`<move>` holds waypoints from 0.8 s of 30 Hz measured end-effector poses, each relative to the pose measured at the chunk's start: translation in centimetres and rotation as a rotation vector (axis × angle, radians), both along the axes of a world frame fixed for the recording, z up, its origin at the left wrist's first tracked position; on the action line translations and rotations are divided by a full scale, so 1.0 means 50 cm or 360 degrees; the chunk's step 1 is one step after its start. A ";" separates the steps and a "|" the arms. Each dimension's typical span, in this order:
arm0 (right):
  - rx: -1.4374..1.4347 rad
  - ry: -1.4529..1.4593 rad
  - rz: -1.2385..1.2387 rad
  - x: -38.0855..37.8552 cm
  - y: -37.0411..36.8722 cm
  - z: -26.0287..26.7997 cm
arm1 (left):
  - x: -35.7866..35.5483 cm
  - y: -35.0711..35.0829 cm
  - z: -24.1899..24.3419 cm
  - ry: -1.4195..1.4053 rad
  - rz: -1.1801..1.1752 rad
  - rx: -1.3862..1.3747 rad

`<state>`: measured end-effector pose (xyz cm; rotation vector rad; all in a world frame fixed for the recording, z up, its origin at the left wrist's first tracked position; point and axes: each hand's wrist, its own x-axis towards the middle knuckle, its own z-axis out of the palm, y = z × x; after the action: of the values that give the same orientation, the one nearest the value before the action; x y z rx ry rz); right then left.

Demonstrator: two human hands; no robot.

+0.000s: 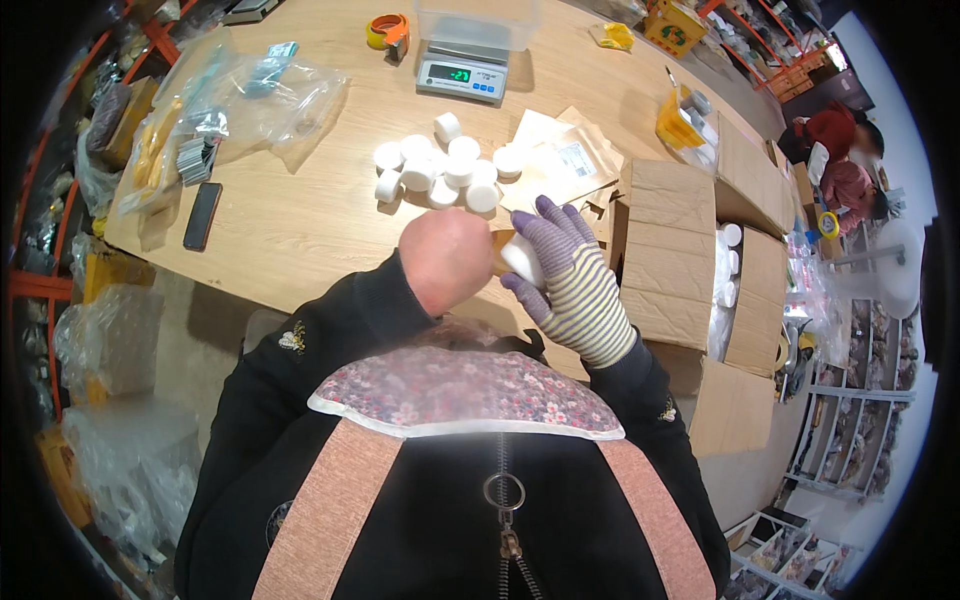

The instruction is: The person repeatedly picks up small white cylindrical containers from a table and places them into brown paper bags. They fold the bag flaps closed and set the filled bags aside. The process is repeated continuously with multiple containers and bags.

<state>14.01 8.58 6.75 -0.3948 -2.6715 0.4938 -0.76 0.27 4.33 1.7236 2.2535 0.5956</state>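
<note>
My bare left hand [448, 259] is curled into a fist above the table's front edge. Brown kraft paper [503, 250] sticks out beside its knuckles and seems gripped there; the rest is hidden. My right hand [566, 281], in a striped glove with purple fingers, holds a white rounded container [523, 260] between thumb and fingers, right against the paper. Several white cylindrical containers [459, 161] lie heaped just beyond my hands, some upright and some on their sides. Kraft envelopes [574, 161], one bearing a printed label, overlap to the right of the heap.
A digital scale [463, 75] stands at the back under a clear plastic bin [480, 22], beside an orange tape dispenser [388, 36]. At left lie a phone [202, 217] and plastic bags [262, 97]. An open cardboard box [670, 255] borders the right side; people work beyond it.
</note>
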 end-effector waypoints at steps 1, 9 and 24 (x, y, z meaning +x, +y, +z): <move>0.0076 -0.0037 -0.0018 0.000 -0.005 -0.004 | 0.005 -0.001 0.002 0.0019 -0.0018 -0.0035; -0.0800 -0.0163 0.0036 -0.001 0.003 -0.019 | 0.009 -0.006 0.010 0.0079 0.0021 0.0002; -0.0131 -0.0041 -0.0040 0.040 -0.034 0.002 | 0.016 0.001 0.007 0.0207 0.0051 0.0273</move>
<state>16.01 6.87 6.85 -0.4613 -2.6738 0.5966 0.04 0.31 4.67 1.8591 2.3847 0.7220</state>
